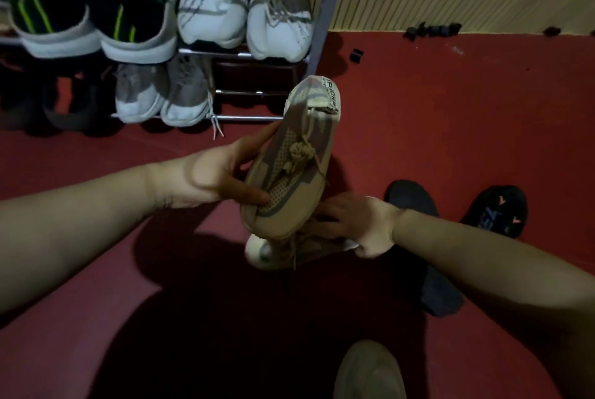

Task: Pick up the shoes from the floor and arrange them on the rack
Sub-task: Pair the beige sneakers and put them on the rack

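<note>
Separately in hands (222, 173) (360, 224), 2 beige shoes (289, 173) (318, 247)

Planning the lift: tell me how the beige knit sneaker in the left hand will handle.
Likely light: the left hand alone holds the beige knit sneaker up. Its mesh upper probably gives when squeezed; knotted laces may snag.

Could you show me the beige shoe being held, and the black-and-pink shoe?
beige shoe (285, 184): head view, on its mesh upper below the laces.
black-and-pink shoe (497, 210): head view, on its printed upper.
</note>
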### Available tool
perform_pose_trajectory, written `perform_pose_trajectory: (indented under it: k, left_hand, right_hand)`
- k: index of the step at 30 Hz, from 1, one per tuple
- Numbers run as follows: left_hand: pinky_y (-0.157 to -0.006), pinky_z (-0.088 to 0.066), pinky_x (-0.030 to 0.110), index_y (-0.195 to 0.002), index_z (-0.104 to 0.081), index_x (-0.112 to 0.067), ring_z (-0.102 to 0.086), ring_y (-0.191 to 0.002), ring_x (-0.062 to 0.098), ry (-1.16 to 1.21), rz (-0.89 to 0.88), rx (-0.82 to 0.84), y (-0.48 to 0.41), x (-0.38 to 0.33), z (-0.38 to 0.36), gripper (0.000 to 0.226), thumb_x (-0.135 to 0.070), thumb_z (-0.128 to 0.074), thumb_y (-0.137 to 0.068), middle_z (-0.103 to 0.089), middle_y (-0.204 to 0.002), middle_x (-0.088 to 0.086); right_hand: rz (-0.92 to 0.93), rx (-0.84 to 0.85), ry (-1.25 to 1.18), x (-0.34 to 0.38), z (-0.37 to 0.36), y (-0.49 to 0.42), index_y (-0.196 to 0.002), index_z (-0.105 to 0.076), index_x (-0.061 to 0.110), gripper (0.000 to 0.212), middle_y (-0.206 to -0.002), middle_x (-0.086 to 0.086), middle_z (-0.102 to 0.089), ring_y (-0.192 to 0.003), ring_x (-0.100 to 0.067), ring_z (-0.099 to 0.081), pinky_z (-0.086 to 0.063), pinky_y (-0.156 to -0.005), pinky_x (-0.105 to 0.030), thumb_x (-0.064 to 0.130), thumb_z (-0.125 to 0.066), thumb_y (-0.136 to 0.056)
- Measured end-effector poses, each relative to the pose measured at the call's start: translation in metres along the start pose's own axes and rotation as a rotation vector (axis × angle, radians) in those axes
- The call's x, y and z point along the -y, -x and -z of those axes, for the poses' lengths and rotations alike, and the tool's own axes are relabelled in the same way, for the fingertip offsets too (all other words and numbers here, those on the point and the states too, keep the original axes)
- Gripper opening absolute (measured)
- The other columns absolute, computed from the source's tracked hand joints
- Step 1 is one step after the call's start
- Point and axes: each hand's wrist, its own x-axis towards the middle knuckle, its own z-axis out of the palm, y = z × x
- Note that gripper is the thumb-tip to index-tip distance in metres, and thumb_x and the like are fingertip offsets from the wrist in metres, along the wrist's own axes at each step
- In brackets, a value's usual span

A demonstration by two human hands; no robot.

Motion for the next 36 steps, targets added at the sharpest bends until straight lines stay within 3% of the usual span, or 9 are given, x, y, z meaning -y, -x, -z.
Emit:
perform_pose_trajectory:
  k: [8,11,14,18,22,27,30,34,36]
  left_hand:
    - [-0.085,-0.050,0.025,-0.141,-0.023,-0.041,-0.050,-0.126,0.012,-0.015,0.016,-0.081,0.047,0.012,0.026,0.098,0.009,-0.065,-0.069,-0.053,-0.136,-0.013]
    - [-0.087,-0.048,0.020,-0.139,-0.023,-0.042,-0.050,-0.123,0.002,-0.040,-0.002,-0.116,0.066,0.009,0.036,0.097,0.019,-0.061,-0.074,-0.052,-0.133,-0.026]
    - [-0.099,-0.038,0.039,-0.146,-0.021,-0.041,-0.044,-0.129,0.011,-0.081,0.013,-0.176,0.083,0.011,0.048,0.099,0.008,-0.064,-0.072,-0.044,-0.142,-0.022]
    - [-0.094,-0.050,0.038,-0.145,-0.018,-0.047,-0.051,-0.124,0.009,-0.047,0.075,-0.241,0.094,0.020,0.058,0.102,0.014,-0.064,-0.077,-0.051,-0.135,-0.021]
    - [-0.087,-0.051,0.025,-0.144,-0.020,-0.048,-0.049,-0.125,0.002,-0.051,0.073,-0.226,0.089,0.027,0.055,0.099,0.014,-0.061,-0.080,-0.048,-0.137,-0.025]
    - [-0.082,-0.053,0.025,-0.142,-0.026,-0.042,-0.057,-0.117,0.007,0.031,0.071,-0.163,0.053,0.035,0.029,0.095,0.020,-0.058,-0.077,-0.058,-0.130,-0.013]
    - [-0.088,-0.050,0.024,-0.148,-0.017,-0.035,-0.053,-0.120,0.006,-0.016,0.079,-0.082,0.020,0.044,0.003,0.103,0.011,-0.070,-0.072,-0.051,-0.136,-0.009]
    - [-0.092,-0.044,0.014,-0.143,-0.009,-0.044,-0.050,-0.117,-0.008,-0.143,0.097,-0.023,-0.016,0.057,-0.033,0.103,0.002,-0.072,-0.076,-0.045,-0.136,-0.021]
    - [-0.096,-0.032,0.003,-0.143,-0.006,-0.041,-0.032,-0.122,-0.018,-0.260,0.063,0.006,-0.029,0.062,-0.051,0.101,-0.004,-0.073,-0.077,-0.028,-0.139,-0.031]
  right_hand:
    - [0.261,0.137,0.286,0.017,0.031,-0.083,-0.140,-0.043,0.024,0.107,-0.135,-0.013,-0.054,-0.120,-0.034,-0.053,-0.029,-0.102,-0.043,0.039,-0.083,-0.042]
    - [0.308,0.132,0.293,0.012,0.031,-0.099,-0.142,-0.040,0.022,0.090,-0.137,-0.016,-0.050,-0.120,-0.039,-0.052,-0.035,-0.102,-0.049,0.043,-0.070,-0.060]
    - [0.217,0.184,0.265,0.011,0.029,-0.106,-0.143,-0.041,0.022,0.079,-0.140,-0.017,-0.048,-0.118,-0.040,-0.053,-0.040,-0.097,-0.052,0.044,-0.066,-0.071]
    - [-0.011,0.351,0.274,0.011,0.015,-0.101,-0.150,0.008,0.031,0.106,-0.159,-0.006,-0.011,-0.145,-0.029,-0.014,-0.012,-0.115,-0.045,0.062,-0.061,-0.076]
    - [-0.417,-0.008,-0.181,0.022,0.004,-0.077,-0.151,0.000,0.023,0.098,-0.156,-0.010,-0.021,-0.144,-0.031,-0.018,-0.017,-0.114,-0.042,0.039,-0.065,-0.079]
    - [-0.968,-0.628,-1.526,0.039,0.027,-0.048,-0.148,0.011,0.036,0.075,-0.137,0.003,-0.043,-0.120,-0.012,-0.048,-0.044,-0.092,-0.020,0.030,-0.045,-0.098]
    - [-1.045,-0.645,-1.708,0.056,0.031,-0.032,-0.142,0.021,0.045,0.079,-0.114,0.019,-0.066,-0.098,-0.008,-0.066,-0.047,-0.097,-0.045,0.047,-0.042,-0.094]
    - [-1.021,-0.642,-1.832,0.085,0.009,-0.020,-0.144,0.017,0.043,0.085,-0.141,0.004,-0.049,-0.101,-0.016,-0.064,-0.058,-0.057,-0.030,0.030,-0.050,-0.094]
    - [-1.070,-0.722,-1.848,0.098,-0.008,-0.009,-0.148,0.000,0.038,0.085,-0.139,-0.001,-0.051,-0.107,-0.019,-0.061,-0.057,-0.063,-0.025,0.018,-0.060,-0.091]
